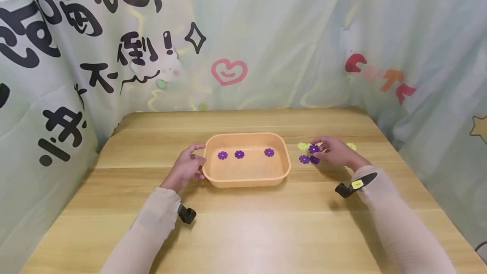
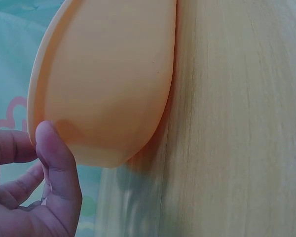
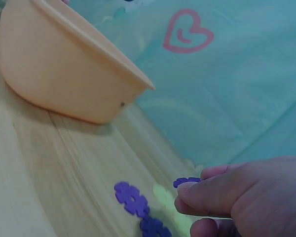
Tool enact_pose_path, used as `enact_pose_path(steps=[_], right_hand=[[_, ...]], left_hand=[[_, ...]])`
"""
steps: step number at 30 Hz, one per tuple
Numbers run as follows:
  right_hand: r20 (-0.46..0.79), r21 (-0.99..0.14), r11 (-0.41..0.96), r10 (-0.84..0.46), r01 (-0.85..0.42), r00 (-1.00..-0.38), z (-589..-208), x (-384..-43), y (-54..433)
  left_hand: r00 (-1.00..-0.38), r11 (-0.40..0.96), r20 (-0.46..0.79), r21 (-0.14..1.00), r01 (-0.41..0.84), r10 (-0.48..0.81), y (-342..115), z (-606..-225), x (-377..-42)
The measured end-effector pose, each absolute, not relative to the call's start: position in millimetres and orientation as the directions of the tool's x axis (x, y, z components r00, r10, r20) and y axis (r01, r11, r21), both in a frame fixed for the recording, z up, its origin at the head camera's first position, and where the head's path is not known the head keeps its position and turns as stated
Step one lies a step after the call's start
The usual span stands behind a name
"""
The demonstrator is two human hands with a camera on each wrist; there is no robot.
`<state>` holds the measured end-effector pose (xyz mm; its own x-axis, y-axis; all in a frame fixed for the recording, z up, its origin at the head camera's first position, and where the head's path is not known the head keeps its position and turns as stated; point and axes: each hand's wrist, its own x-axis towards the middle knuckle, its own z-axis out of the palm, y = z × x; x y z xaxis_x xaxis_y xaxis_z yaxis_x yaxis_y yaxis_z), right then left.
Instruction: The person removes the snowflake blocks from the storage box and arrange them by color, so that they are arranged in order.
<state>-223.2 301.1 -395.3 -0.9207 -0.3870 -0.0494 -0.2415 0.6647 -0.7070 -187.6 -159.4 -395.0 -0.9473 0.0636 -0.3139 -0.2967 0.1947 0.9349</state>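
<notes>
A shallow peach plastic basin (image 1: 249, 183) stands on the table, with three purple flower-shaped discs, one of them a purple disc (image 1: 269, 152) toward the right, on its floor. My left hand (image 1: 186, 166) grips the basin's left end; in the left wrist view its thumb (image 2: 54, 153) lies inside the rim and fingers sit outside. Right of the basin, my right hand (image 1: 335, 152) pinches a purple flower-shaped disc (image 3: 185, 181) between thumb and fingertips. Below it lie two more purple discs (image 3: 131, 199) beside pale yellow-green flower-shaped discs (image 3: 168, 202), partly hidden by the hand.
The wooden table (image 1: 243, 227) runs back to a pale printed curtain (image 1: 281, 45), which also hangs along both sides. A yellow-green disc (image 1: 351, 146) shows beyond my right hand. Each wrist carries a small black camera, such as the right camera (image 1: 344, 190).
</notes>
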Motion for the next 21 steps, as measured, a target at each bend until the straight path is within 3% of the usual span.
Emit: enact_pose_path(steps=[9,21], right_hand=[[-0.095,-0.739,0.658,-0.316,-0.146,-0.944,-408.3,-220.0,317.4],[-0.1,-0.691,0.708,-0.293,-0.146,-0.951,-416.4,-213.0,327.5]], left_hand=[[-0.949,0.187,-0.308,0.938,-0.293,0.06,-158.8,-395.6,-186.9],[-0.946,0.192,-0.318,0.934,-0.302,0.06,-161.3,-396.0,-186.5]])
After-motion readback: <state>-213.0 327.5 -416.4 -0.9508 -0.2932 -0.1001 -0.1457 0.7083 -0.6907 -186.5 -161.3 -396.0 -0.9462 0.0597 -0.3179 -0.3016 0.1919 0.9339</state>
